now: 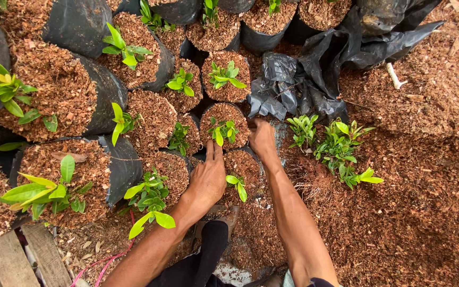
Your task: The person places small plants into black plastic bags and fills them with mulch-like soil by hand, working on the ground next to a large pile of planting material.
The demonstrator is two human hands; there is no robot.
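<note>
A small black grow bag (244,163) filled with brown husk holds a green seedling (237,186). My left hand (207,178) lies flat against its left side, fingers together and pointing up. On the bag's upper right edge rests my right hand (262,139), fingers curled down at the rim. Just beyond sits another bagged seedling (222,130), touching the fingertips of both hands.
Rows of black bags with seedlings (128,53) fill the left and top. Loose bare-root seedlings (338,149) lie on the husk at the right. Crumpled empty black bags (293,87) are piled beyond them. Wooden slats (11,260) sit bottom left, with a pink string (107,260) beside them.
</note>
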